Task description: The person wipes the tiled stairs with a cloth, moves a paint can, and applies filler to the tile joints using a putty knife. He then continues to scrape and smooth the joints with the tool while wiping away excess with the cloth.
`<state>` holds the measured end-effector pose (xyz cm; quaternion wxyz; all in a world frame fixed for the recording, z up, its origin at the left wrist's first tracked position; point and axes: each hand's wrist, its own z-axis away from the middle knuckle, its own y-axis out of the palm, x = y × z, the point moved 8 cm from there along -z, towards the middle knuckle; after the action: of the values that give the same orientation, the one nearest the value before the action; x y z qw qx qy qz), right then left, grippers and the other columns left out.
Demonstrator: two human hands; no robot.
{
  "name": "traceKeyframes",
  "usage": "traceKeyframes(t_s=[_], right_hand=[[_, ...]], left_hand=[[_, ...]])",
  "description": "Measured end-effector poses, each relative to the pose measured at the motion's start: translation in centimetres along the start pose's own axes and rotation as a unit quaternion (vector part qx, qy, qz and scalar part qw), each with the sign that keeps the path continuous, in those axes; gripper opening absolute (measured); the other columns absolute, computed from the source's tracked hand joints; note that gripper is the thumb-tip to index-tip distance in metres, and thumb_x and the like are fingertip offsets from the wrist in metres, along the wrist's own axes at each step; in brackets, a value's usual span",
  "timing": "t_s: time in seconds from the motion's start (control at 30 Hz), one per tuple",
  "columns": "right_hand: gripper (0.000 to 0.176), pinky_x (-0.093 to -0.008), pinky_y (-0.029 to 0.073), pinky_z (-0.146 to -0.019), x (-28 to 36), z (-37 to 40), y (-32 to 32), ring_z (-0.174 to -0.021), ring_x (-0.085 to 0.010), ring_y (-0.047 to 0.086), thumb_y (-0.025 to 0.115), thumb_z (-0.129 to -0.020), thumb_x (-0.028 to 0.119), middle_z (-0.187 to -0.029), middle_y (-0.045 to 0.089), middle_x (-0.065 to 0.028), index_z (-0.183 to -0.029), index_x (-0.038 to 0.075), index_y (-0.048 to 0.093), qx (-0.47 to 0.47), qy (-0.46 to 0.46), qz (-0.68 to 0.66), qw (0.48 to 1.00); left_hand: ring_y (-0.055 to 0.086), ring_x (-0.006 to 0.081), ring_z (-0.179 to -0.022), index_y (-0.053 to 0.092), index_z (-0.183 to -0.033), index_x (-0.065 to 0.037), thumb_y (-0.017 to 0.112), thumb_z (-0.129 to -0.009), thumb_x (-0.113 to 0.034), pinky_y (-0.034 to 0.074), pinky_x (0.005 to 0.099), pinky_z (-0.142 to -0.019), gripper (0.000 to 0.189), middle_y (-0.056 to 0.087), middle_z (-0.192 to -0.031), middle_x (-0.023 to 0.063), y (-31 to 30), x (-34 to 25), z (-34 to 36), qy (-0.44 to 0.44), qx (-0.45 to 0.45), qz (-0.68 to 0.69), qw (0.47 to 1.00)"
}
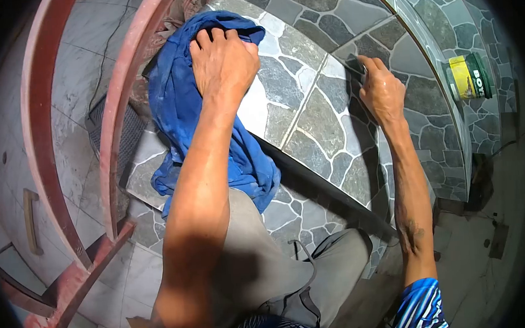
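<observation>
A rumpled blue cloth (177,103) lies over the left part of a stone-patterned tiled step (317,121) and hangs down over its front edge. On the upper part of the cloth rests my left hand (226,61), its fingers bent and pressed into the fabric. My right hand (383,90) is at the right, near the joint between the step and the tiled wall (412,52). Its fingers are curled together and point up and left; whatever they hold, if anything, is too small or hidden to name.
Curved red metal bars (117,95) stand at the left, with a dark textured mat (122,133) behind them. A green and yellow tub (469,77) sits on the ledge at the right. At the far left is a wooden handle (31,221).
</observation>
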<state>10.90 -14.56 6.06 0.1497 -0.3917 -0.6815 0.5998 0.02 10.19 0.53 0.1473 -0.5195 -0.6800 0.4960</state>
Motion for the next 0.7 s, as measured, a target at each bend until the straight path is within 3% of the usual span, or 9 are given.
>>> traceKeyframes(t_s=[0.1, 0.2, 0.33, 0.37, 0.5, 0.63, 0.7], right_hand=[[0.039, -0.0506, 0.058, -0.067, 0.5, 0.6, 2.2, -0.084, -0.0371, 0.071, 0.066, -0.077, 0.004, -0.105, 0.067, -0.0123, -0.116, 0.011, 0.061, 0.049, -0.044, 0.049, 0.997], [0.034, -0.0496, 0.058, -0.064, 1.0, 0.4, -0.9, -0.083, -0.0357, 0.071, 0.064, -0.079, 0.004, -0.102, 0.066, -0.0127, -0.112, 0.010, 0.060, 0.004, 0.005, 0.050, 0.999], [0.028, -0.0455, 0.058, -0.059, 2.5, 0.9, 1.8, -0.078, -0.0333, 0.072, 0.064, -0.079, 0.003, -0.096, 0.065, -0.0134, -0.107, 0.006, 0.058, -0.010, -0.088, 0.090, 0.992], [0.025, -0.0453, 0.058, -0.058, 2.1, 0.9, 1.2, -0.077, -0.0335, 0.071, 0.063, -0.080, 0.003, -0.094, 0.064, -0.0139, -0.105, 0.005, 0.058, -0.013, -0.055, 0.094, 0.994], [0.028, -0.0464, 0.058, -0.058, 2.9, 1.1, 2.3, -0.076, -0.0342, 0.071, 0.064, -0.079, 0.003, -0.096, 0.064, -0.0133, -0.107, 0.006, 0.057, -0.021, -0.063, 0.093, 0.993], [0.036, -0.0501, 0.058, -0.063, 1.0, 1.2, 0.7, -0.080, -0.0354, 0.072, 0.068, -0.077, 0.004, -0.102, 0.064, -0.0143, -0.112, 0.008, 0.058, -0.016, 0.024, 0.042, 0.999], [0.039, -0.0495, 0.058, -0.064, 1.3, 1.4, 1.8, -0.081, -0.0354, 0.072, 0.069, -0.076, 0.004, -0.104, 0.065, -0.0145, -0.113, 0.008, 0.057, 0.004, -0.002, 0.051, 0.999]], left_hand=[[0.059, 0.0373, -0.106, 0.073, -0.102, 0.001, 0.048, -0.089, -0.029, 0.043, 0.0494, -0.093, 0.041, 0.069, -0.108, 0.0202, 0.3, -0.4, 0.3, 0.013, -0.005, 0.003, 1.000], [0.059, 0.0372, -0.106, 0.073, -0.102, 0.001, 0.049, -0.089, -0.030, 0.043, 0.0498, -0.093, 0.041, 0.069, -0.108, 0.0197, 0.0, 0.4, -0.2, 0.006, -0.007, -0.013, 1.000], [0.058, 0.0371, -0.107, 0.073, -0.103, 0.001, 0.049, -0.089, -0.030, 0.042, 0.0502, -0.095, 0.042, 0.069, -0.109, 0.0196, 0.4, -1.0, 0.4, 0.010, 0.006, 0.001, 1.000], [0.058, 0.0371, -0.108, 0.073, -0.103, 0.001, 0.049, -0.089, -0.030, 0.042, 0.0504, -0.096, 0.042, 0.069, -0.109, 0.0197, 0.3, -0.6, 0.1, 0.006, 0.006, -0.003, 1.000], [0.058, 0.0372, -0.107, 0.073, -0.102, 0.001, 0.049, -0.089, -0.030, 0.042, 0.0503, -0.096, 0.042, 0.069, -0.109, 0.0197, 0.4, 0.0, 0.1, 0.010, -0.021, 0.001, 1.000], [0.058, 0.0381, -0.106, 0.073, -0.102, 0.001, 0.048, -0.089, -0.030, 0.043, 0.0497, -0.095, 0.042, 0.069, -0.109, 0.0201, 0.0, 0.4, -0.3, 0.001, -0.007, -0.012, 1.000], [0.059, 0.0381, -0.106, 0.073, -0.103, 0.001, 0.048, -0.090, -0.030, 0.043, 0.0498, -0.094, 0.042, 0.069, -0.110, 0.0200, -0.1, -0.2, -0.1, 0.011, -0.012, -0.011, 1.000]])
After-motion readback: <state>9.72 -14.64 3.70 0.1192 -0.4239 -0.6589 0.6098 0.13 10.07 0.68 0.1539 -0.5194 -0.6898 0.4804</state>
